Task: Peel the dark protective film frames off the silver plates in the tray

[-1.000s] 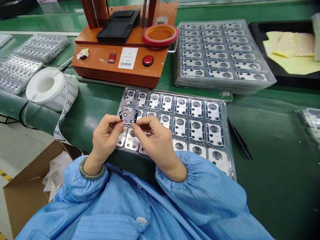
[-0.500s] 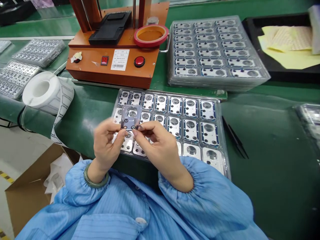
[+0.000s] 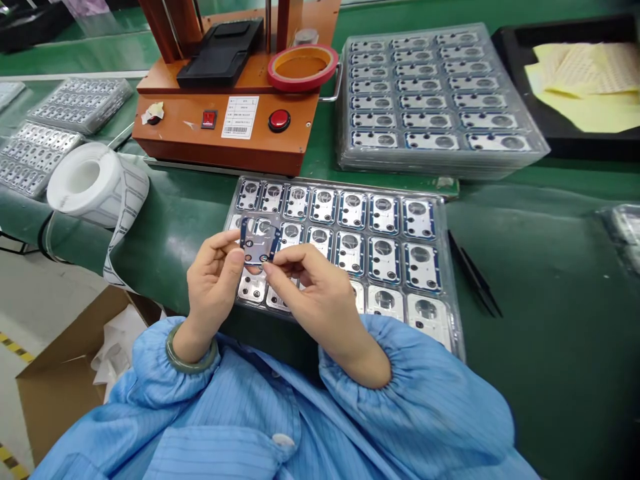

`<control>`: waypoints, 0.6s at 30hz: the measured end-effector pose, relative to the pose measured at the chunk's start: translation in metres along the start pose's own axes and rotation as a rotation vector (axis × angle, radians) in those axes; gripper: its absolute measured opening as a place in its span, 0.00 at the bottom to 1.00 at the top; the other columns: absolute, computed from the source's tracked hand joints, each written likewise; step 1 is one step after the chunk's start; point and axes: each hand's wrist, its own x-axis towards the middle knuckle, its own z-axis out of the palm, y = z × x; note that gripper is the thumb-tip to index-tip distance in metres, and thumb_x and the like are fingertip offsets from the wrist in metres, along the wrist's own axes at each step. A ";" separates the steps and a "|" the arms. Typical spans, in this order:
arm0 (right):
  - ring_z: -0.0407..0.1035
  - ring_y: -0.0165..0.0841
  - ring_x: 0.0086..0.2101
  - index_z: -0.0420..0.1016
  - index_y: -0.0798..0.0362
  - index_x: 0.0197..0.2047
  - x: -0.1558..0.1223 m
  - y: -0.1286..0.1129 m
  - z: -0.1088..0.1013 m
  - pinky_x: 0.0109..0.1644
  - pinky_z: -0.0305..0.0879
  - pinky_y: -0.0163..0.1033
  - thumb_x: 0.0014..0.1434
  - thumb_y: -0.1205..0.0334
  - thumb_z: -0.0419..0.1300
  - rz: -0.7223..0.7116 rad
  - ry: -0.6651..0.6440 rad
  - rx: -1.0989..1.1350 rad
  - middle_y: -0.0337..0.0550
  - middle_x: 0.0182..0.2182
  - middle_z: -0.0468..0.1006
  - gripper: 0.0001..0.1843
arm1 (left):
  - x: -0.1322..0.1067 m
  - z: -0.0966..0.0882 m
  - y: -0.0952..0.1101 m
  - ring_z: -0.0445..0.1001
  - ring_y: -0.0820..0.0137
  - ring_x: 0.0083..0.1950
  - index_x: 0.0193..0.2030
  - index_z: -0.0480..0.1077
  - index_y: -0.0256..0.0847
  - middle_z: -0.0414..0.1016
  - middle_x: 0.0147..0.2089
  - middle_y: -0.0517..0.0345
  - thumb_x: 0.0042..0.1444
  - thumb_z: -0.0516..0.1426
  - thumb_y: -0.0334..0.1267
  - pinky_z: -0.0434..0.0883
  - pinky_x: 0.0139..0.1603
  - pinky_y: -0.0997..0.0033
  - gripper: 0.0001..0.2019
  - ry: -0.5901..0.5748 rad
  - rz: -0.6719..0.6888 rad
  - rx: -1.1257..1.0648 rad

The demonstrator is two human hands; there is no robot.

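Observation:
Between my two hands is a small flat rectangular plate (image 3: 259,244) with dark blue edges, a grey face and small round holes, tilted up above the tray. My left hand (image 3: 214,280) pinches its left edge between thumb and fingers. At the lower right corner, the thumb and forefinger of my right hand (image 3: 315,283) grip it. Under my hands lies a clear plastic tray (image 3: 447,267) with rows of silver plates (image 3: 384,255), many edged in blue. My hands and the held plate hide part of its left side.
Black tweezers (image 3: 475,273) lie right of the tray. Behind stand an orange press machine (image 3: 220,127) carrying a roll of red tape (image 3: 303,69), and a stack of filled trays (image 3: 440,160). A white label roll (image 3: 83,177) sits left, above a cardboard box (image 3: 55,393).
The held plate has tilted, and its blue edges now show more clearly. My left fingers have shifted slightly along its left side. My right hand keeps its pinch.

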 end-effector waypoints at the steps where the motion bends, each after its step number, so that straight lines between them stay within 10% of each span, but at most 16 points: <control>1: 0.69 0.26 0.27 0.67 0.51 0.32 0.000 0.000 0.000 0.32 0.69 0.32 0.58 0.69 0.60 0.003 -0.007 0.001 0.35 0.28 0.72 0.05 | 0.000 0.001 0.001 0.76 0.77 0.27 0.50 0.69 0.44 0.73 0.30 0.63 0.61 0.56 0.37 0.74 0.28 0.80 0.11 0.012 0.000 0.033; 18: 0.69 0.27 0.27 0.67 0.52 0.32 -0.001 0.000 0.000 0.33 0.68 0.33 0.58 0.70 0.58 -0.038 -0.126 -0.054 0.36 0.27 0.73 0.05 | 0.008 -0.001 0.007 0.72 0.78 0.28 0.44 0.70 0.40 0.74 0.30 0.62 0.59 0.57 0.35 0.71 0.30 0.81 0.07 0.154 0.225 0.360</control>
